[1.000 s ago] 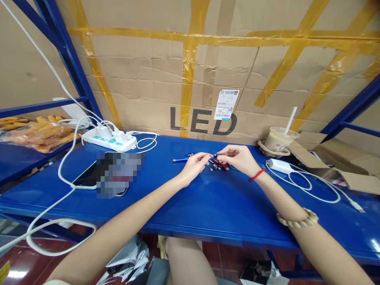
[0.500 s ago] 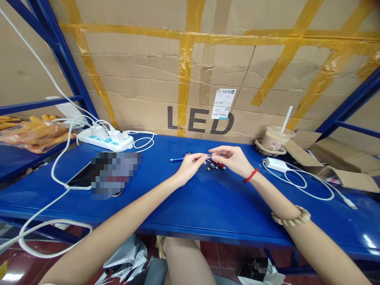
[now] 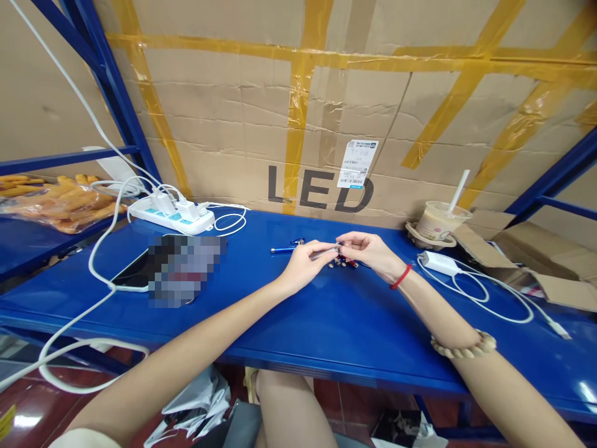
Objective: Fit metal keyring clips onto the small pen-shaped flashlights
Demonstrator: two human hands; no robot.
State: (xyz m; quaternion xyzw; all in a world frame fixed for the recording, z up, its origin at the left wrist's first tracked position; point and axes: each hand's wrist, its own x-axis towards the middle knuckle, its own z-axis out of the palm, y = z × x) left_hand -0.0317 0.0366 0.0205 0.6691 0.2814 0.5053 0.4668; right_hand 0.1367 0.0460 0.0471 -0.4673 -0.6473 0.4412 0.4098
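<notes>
My left hand (image 3: 302, 266) is closed round a slim silver metal tube (image 3: 325, 253), pinched between thumb and fingers over the table. At the tube's right end, the thumb and fingertips of my right hand (image 3: 369, 254) pinch together; any small part between them is too small to make out. Left of my hands lies a blue metal tube (image 3: 280, 250) with a gold-coloured end. Just behind it is a small blue piece with metal fittings (image 3: 297, 241). Below my fingertips, several small metal parts (image 3: 331, 264) lie beside a red tube (image 3: 353, 264), partly hidden by my right hand.
On the blue table (image 3: 298, 330), a phone (image 3: 135, 270) and white power strip (image 3: 172, 218) stand left. A drink cup (image 3: 441, 223) in a carton holder, white adapter with cable (image 3: 438, 262) and open cardboard box (image 3: 541, 249) occupy the right. A large carton (image 3: 233, 124) stands behind.
The silver tube now shows between my hands, lying across my left fingers. The whole view has shifted slightly; the things on the table have stayed in place.
</notes>
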